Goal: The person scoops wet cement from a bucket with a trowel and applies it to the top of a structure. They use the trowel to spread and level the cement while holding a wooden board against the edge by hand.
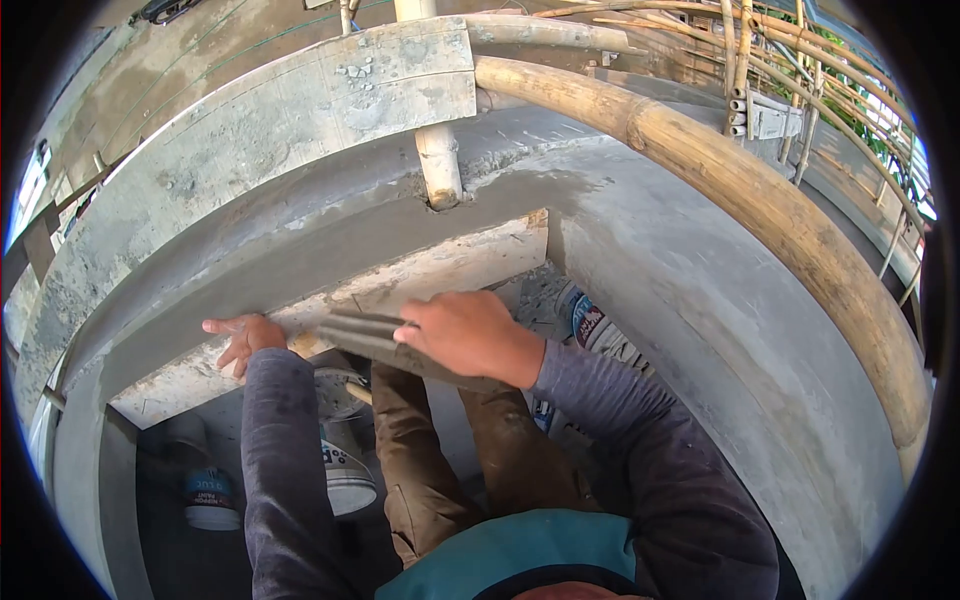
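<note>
gripping a plastering trowel, fingers closed over its handle, the right hand lays the blade on the lower face of the concrete ledge. the left hand rests nearby, fingers spread, holding nothing. the upper band appears smoothed (grey, wet-looking). the pale strip below it is judged still uncoated.

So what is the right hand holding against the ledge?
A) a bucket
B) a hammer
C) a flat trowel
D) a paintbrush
C: the right hand grips a flat grey trowel laid along the edge of the concrete ledge, while the left hand rests bare on that edge.
</note>
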Available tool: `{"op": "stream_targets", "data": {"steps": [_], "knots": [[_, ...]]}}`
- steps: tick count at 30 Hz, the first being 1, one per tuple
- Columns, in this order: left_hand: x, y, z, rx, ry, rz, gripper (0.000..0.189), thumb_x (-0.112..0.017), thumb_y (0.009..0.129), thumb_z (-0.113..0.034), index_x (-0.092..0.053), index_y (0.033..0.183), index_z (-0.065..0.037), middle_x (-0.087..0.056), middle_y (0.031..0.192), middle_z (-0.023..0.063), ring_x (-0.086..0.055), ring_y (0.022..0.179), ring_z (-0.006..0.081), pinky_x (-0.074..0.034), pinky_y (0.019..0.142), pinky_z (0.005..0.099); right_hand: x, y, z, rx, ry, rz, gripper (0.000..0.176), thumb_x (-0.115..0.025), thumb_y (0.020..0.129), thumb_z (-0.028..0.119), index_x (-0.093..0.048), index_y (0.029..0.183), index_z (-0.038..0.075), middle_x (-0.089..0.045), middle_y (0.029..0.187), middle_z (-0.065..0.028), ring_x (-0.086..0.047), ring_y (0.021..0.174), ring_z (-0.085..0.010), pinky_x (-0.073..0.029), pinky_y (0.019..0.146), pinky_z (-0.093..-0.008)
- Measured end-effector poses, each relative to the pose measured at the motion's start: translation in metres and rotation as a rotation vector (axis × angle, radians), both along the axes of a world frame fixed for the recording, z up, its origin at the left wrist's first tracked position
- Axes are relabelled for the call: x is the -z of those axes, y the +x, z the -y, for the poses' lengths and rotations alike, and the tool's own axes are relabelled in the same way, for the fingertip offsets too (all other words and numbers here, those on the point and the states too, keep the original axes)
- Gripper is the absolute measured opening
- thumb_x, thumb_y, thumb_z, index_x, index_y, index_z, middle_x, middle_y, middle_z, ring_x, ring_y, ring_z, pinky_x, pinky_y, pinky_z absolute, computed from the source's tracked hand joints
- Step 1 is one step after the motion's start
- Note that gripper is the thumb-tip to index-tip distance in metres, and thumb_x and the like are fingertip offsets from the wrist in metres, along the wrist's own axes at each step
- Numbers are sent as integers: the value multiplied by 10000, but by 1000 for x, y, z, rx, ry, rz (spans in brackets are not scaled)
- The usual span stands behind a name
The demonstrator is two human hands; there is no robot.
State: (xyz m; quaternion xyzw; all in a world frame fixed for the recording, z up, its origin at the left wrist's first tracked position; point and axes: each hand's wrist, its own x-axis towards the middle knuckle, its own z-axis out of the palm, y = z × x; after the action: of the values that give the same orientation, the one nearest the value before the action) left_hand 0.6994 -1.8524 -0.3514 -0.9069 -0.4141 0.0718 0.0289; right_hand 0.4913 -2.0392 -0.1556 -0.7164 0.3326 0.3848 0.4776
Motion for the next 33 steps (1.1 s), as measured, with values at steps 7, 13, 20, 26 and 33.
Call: {"op": "stream_targets", "data": {"steps": [7,13,20,26,33], "knots": [[4,2,0,-36,61,23,1121,-141,798,-893,-155,1549,-61,-264,1497,327,-280,1393,485,-241,1133,579,1,-51,23,77,-333,-115,317,-511,976,387,-563,1034,79,-673,817,-148,-672,772,-360,-525,637,-481],[2,-1,-5,-16,60,-3,1113,-125,804,-885,-145,1550,-59,-239,1512,329,-258,1405,485,-206,1145,589,79,-99,128,-58,-466,-600,418,-480,975,417,-626,1184,87,-691,1087,-148,-637,1065,-341,-499,887,-477],[-2,2,1,-38,-16,-8,1113,-126,811,-878,-121,1550,-46,-116,1559,331,-164,1448,474,-127,1173,588,146,-108,142,-271,-336,-716,383,-500,984,393,-688,1148,102,-675,1192,-125,-635,1115,-318,-522,900,-441],[0,3,-4,-48,-50,-23,1117,-152,811,-878,-109,1551,-43,-87,1570,323,-137,1461,460,-109,1177,582,106,-103,131,-296,-325,-677,427,-499,985,423,-659,1194,87,-653,1231,-136,-613,1153,-321,-510,920,-460],[21,7,-19,-55,-7,51,1133,-182,785,-907,-125,1559,-82,-128,1575,300,-114,1464,460,-115,1154,615,178,-141,152,-367,-373,-796,434,-507,977,428,-653,1214,95,-652,1230,-140,-611,1161,-318,-505,927,-463]]}}
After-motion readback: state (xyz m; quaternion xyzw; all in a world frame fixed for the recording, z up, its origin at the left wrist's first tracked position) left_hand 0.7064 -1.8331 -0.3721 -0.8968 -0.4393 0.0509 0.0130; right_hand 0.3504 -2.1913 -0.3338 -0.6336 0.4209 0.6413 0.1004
